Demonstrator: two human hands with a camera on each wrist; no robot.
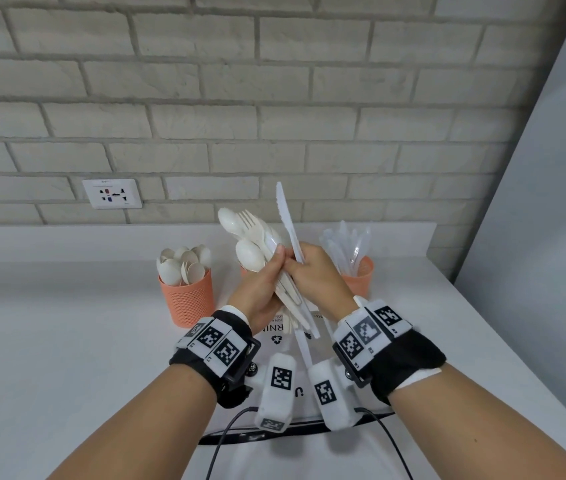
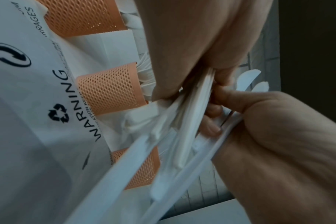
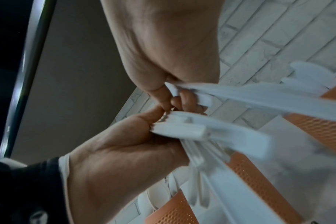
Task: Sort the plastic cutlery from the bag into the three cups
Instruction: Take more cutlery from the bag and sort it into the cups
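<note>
A: Left hand [image 1: 257,289] state?

B: Fingers curled round a mixed bundle of cutlery [image 1: 264,251], gripped at the handles. Spoon bowls and fork tines fan up and to the left above the fist; handle ends stick out below it toward the wrists. The left wrist view shows the handles packed tight between thumb and fingers.

A: Right hand [image 1: 316,271]?

B: Closed on a single white knife [image 1: 290,230]. Thumb and fingers pinch it about mid-length. The blade points up and slightly left, its tip the highest piece of cutlery in the head view; the handle runs down between the two wrists. The two hands touch at the fingertips, so knife and bundle sit right against each other. Cannot tell whether the knife is fully free of the bundle.

A: Cups?

B: Three orange mesh cups on the white surface [image 1: 66,323], in a row behind the hands. The left cup [image 1: 188,299] holds spoons, bowls up. The middle cup [image 1: 244,270] is almost wholly hidden behind the left hand in the head view; the left wrist view shows white pieces standing in it, type not clear. The right cup [image 1: 361,278] holds clear knives, just beyond the right hand.

A: Bag?

B: The bag [image 1: 276,336], white with a recycling mark and "WARNING" print, lies flat on the surface directly under both hands, in front of the cups.

A: Surroundings?

B: A grey brick wall [image 1: 274,98] behind the surface, with a wall socket [image 1: 112,193] at left. Both wrists carry black bands with tagged camera blocks.
</note>
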